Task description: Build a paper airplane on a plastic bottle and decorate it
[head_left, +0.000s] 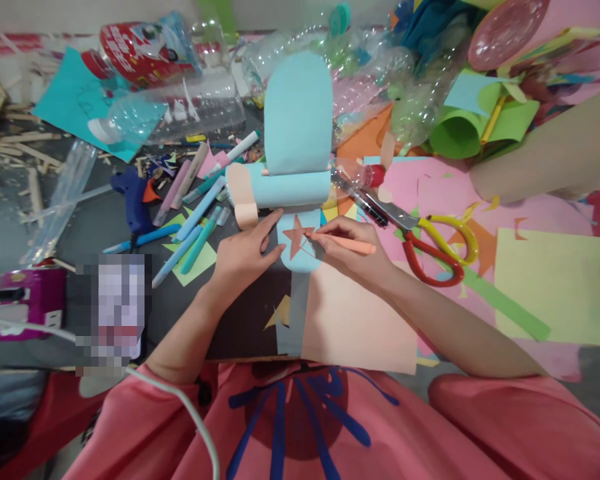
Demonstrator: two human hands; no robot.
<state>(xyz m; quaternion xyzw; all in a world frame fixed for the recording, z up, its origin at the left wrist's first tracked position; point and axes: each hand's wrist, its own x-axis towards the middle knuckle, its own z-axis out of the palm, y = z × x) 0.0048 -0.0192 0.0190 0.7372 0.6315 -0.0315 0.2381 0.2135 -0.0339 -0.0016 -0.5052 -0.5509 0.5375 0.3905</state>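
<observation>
My right hand is closed round an orange marker, its tip on a small light-blue paper piece with rounded lower corners. A reddish-brown star is drawn there, part of it filled in and part only outlined. My left hand lies beside the paper with fingers stretched out, fingertips at its left edge. Just above is a light-blue paper-covered roll with a peach strip round its left end. A tall rounded light-blue paper rises behind it.
Scissors with red and yellow handles lie right of my right hand. Peach paper is below it. Several markers, a blue glue gun and a blurred phone are on the left. Plastic bottles line the back.
</observation>
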